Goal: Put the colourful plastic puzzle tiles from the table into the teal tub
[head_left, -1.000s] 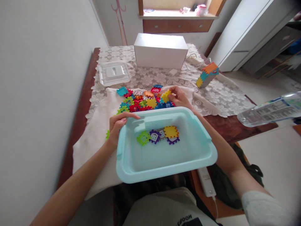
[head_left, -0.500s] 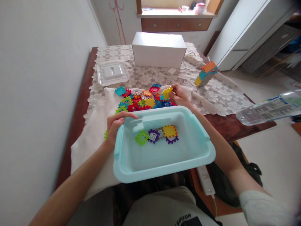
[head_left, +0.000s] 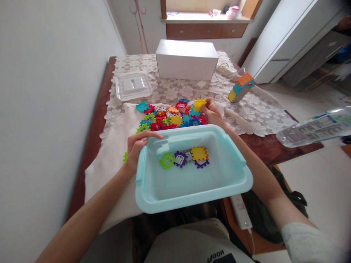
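My left hand [head_left: 138,148] is closed on the far left corner of a pale turquoise plastic tub [head_left: 175,202], which is tilted toward me. Inside the tub lie several interlocking building tiles: a green one [head_left: 167,161], purple window pieces [head_left: 180,159] and a yellow one [head_left: 199,153]. Beyond the far rim, my right hand [head_left: 214,111] pinches a yellow tile [head_left: 200,104]; a light blue tile [head_left: 195,111] sits against its lower edge, and I cannot tell whether they are joined. Below them spreads a pile of colourful tiles [head_left: 164,121] on white cloth, partly hidden by the tub.
A white box [head_left: 186,67] stands at the back of the lace-covered table, with a clear lid [head_left: 133,86] to its left. On the right are a block built of tiles [head_left: 241,87] and a plastic bottle [head_left: 315,126]. A white power strip [head_left: 241,212] lies below right.
My right hand has raised the yellow tile slightly from the pile and turned it, with the light blue tile beneath it. My left hand keeps its hold on the tub.
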Available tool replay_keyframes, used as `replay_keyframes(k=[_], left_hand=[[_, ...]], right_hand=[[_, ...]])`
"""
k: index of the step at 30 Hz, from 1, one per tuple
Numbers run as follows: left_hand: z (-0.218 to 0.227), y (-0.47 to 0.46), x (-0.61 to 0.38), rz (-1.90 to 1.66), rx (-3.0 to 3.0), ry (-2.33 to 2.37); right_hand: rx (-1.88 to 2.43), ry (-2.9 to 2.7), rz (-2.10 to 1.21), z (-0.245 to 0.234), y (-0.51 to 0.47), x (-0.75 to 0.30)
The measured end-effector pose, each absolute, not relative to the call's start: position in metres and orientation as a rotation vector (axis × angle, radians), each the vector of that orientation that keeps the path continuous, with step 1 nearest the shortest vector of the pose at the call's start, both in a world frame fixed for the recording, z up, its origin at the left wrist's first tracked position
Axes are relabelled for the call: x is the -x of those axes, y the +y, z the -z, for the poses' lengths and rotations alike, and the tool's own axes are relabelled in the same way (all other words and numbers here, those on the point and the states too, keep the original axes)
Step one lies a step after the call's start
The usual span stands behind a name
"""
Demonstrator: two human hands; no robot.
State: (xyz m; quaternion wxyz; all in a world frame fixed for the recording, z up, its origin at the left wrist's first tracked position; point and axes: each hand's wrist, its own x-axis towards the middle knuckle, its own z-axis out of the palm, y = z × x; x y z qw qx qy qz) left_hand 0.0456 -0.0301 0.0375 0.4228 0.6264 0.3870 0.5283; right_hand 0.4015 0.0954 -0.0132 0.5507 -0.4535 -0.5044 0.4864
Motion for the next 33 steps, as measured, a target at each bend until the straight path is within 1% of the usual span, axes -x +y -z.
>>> replay_keyframes(k=[4, 10, 13, 16, 19, 24, 29, 31, 33], left_hand=[[-0.038, -0.031, -0.047, -1.323, -1.563, 0.948], [-0.042, -0.033, -0.049, -1.289, -1.543, 0.989], [-0.041, -0.034, -0.049, -1.312, -1.564, 0.980], [-0.040, -0.034, -0.049, -1.322, -1.555, 0.997], [-0.041, -0.032, -0.048, -1.335, -1.565, 1.014], [-0.039, -0.030, -0.045, -1.329, -1.583, 1.056], [-0.037, -0.029, -0.045, -1.310, -1.589, 1.036], [-0.039, -0.029, -0.045, -1.300, -1.574, 1.038], [-0.042, -0.029, -0.046, -1.295, -1.558, 1.053]], right_hand=[[0.867, -0.942, -1.280, -0.005, 0.086, -0.396], [0.733, -0.886, -1.461, -0.042, 0.056, -0.388], [0.647, -0.945, -1.536, -0.055, 0.044, -0.391], [0.521, -1.127, -1.650, -0.060, 0.037, -0.397], [0.573, -1.319, -1.687, -0.062, 0.032, -0.402], [0.805, -1.348, -1.519, -0.058, 0.035, -0.401], [0.946, -1.300, -1.254, -0.035, 0.062, -0.399], [1.063, -1.448, -1.107, -0.023, 0.073, -0.399], [1.200, -1.675, -0.865, -0.011, 0.079, -0.399]])
